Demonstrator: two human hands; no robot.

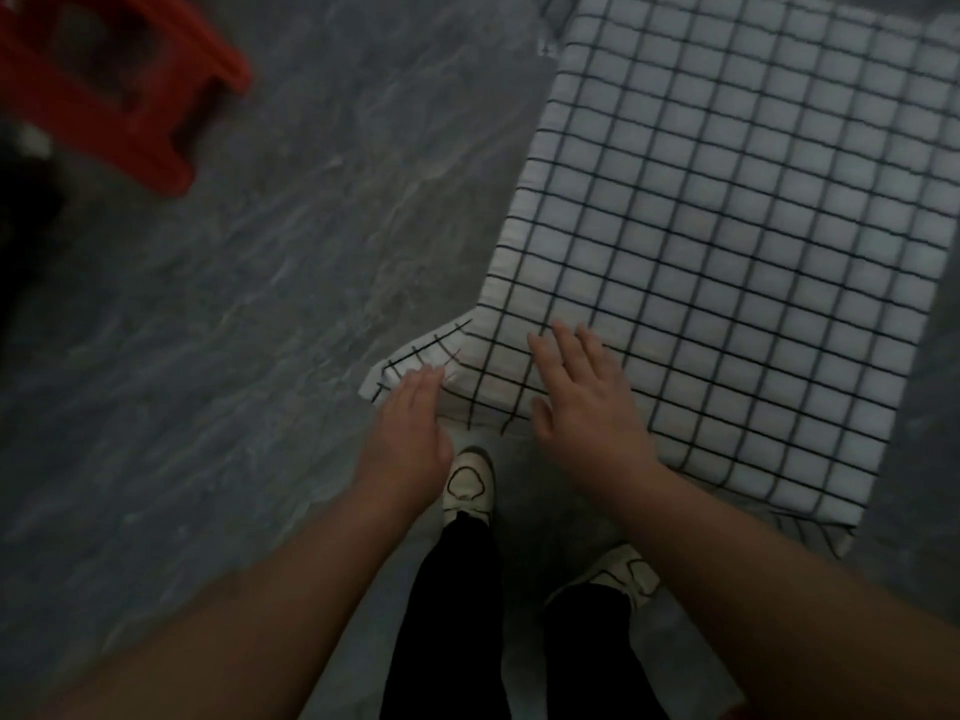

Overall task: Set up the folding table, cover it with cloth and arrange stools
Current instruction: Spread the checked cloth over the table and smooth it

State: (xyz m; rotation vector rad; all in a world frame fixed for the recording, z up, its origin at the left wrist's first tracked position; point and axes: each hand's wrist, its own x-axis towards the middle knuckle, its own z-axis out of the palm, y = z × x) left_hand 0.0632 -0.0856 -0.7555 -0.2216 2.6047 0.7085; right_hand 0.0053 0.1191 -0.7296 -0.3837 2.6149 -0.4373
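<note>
A white cloth with a black grid (pixel 727 226) covers the folding table, which is hidden beneath it, on the right side of the head view. Its near left corner sticks out in a loose flap (pixel 410 363). My left hand (pixel 410 433) lies with straight fingers against that flap at the table's corner. My right hand (pixel 587 397) rests flat, fingers spread, on the cloth just inside the same corner. A red plastic stool (pixel 119 90) stands on the floor at the top left, well apart from the table.
Grey marbled floor (pixel 234 304) spreads left of the table. My two feet in pale shoes (pixel 467 485) stand at the table's near edge. A dark shape sits at the left border below the stool.
</note>
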